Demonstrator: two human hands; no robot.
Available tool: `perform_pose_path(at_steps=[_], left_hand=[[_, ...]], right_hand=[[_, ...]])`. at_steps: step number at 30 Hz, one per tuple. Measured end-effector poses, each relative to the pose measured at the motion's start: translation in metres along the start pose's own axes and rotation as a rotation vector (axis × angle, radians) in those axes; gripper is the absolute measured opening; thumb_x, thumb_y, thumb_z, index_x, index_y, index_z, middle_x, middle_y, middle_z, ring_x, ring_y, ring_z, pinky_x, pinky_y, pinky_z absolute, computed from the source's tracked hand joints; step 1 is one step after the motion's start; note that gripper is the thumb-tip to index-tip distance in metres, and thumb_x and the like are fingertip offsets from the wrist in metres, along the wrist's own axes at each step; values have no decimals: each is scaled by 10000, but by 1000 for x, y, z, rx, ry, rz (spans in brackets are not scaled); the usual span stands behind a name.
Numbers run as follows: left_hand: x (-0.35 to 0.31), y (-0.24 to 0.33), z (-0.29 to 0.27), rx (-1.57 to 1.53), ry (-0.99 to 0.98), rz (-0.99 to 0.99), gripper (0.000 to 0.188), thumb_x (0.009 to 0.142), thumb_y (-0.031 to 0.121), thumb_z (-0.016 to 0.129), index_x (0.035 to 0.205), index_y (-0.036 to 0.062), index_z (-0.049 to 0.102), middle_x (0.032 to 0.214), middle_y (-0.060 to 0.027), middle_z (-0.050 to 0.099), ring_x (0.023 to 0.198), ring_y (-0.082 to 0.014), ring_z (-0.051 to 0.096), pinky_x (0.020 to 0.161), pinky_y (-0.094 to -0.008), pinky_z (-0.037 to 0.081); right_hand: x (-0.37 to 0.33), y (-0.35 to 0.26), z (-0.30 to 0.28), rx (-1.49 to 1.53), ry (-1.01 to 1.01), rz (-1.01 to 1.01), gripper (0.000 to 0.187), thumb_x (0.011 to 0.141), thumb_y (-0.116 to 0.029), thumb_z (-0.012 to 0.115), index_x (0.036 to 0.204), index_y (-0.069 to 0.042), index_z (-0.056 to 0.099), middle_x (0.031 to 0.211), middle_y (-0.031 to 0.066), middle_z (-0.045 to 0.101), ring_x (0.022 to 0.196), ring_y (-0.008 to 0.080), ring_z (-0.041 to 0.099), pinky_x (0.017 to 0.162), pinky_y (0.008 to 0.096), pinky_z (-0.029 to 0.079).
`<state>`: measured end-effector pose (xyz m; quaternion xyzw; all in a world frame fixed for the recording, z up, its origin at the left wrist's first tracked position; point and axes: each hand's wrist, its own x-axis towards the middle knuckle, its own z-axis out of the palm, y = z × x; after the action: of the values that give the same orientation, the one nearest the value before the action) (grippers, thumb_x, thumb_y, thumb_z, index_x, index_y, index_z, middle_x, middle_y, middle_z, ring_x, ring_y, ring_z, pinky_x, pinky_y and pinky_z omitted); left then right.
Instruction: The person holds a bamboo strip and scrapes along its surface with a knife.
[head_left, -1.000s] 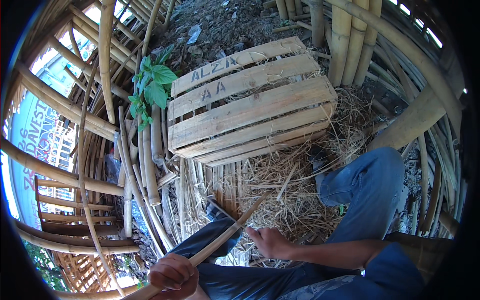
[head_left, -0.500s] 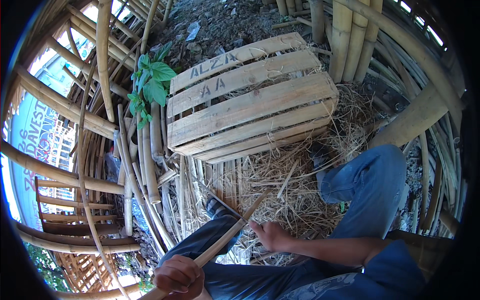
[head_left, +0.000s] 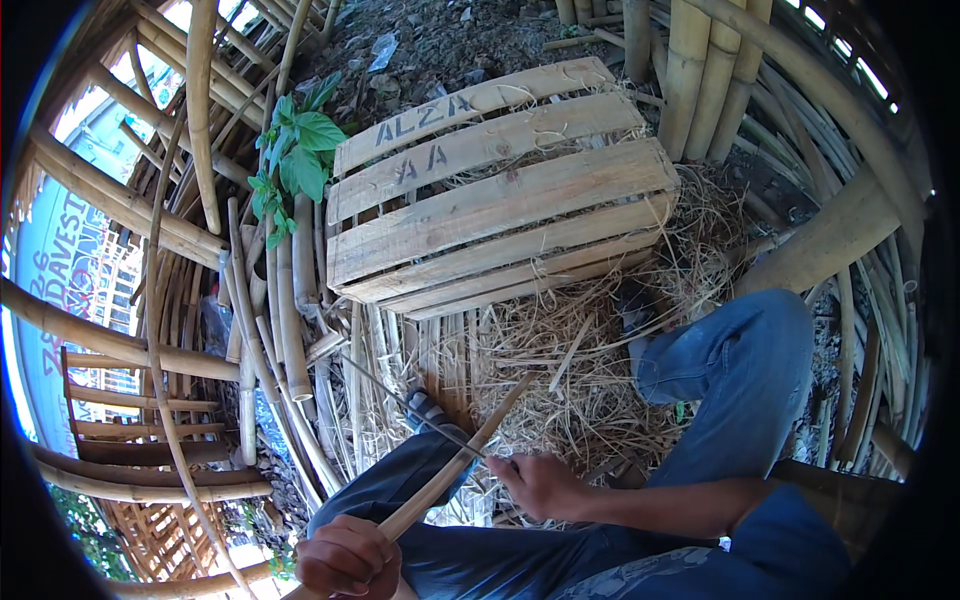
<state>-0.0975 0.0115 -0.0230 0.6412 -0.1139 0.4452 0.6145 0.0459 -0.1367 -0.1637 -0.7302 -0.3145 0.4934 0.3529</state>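
In the head view, the left hand (head_left: 345,557) has its fingers curled tight round the lower part of a bamboo strip (head_left: 445,478), a firm grip with no gap showing. The strip slants up and to the right from that fist, across the person's lap, and its free end points over the loose straw-like litter (head_left: 590,420) on the ground. The right hand (head_left: 545,487) is closed on the near end of a long, thin knife (head_left: 440,427) (the handle is mostly hidden by the fingers). The blade lies across the strip near its upper end, its far tip pointing up and to the left.

As for progress, the strip is in one piece, narrow and pale along most of its visible length, with a browner stretch toward the free end. That suggests the trimming is partway along rather than finished, though how much remains cannot be told. The end below the left hand runs out at the picture's lower edge.

Beyond the litter sits a slatted wooden crate (head_left: 500,212), touched by neither hand, with a leafy plant (head_left: 305,165) just beside its left end.
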Motion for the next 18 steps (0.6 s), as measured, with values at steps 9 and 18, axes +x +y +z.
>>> perform_pose_path(at_steps=[9,18], left_hand=[[29,-20,52,-202,495,311,533,988,542,334,722,98,461,582,-19,391,404,-140,346,350,-285,258],[-17,-6,-18,-40,128,15,535,956,589,398,718,113,455,545,2,315,404,-124,275,370,-296,197]], right_hand=[[1,4,3,-39,47,-10,717,983,-573,268,715,5,596,559,178,588,579,344,647,610,470,524],[-2,-5,-2,-231,-39,-58,742,972,-610,230,793,8,600,594,150,616,602,349,659,595,484,529]])
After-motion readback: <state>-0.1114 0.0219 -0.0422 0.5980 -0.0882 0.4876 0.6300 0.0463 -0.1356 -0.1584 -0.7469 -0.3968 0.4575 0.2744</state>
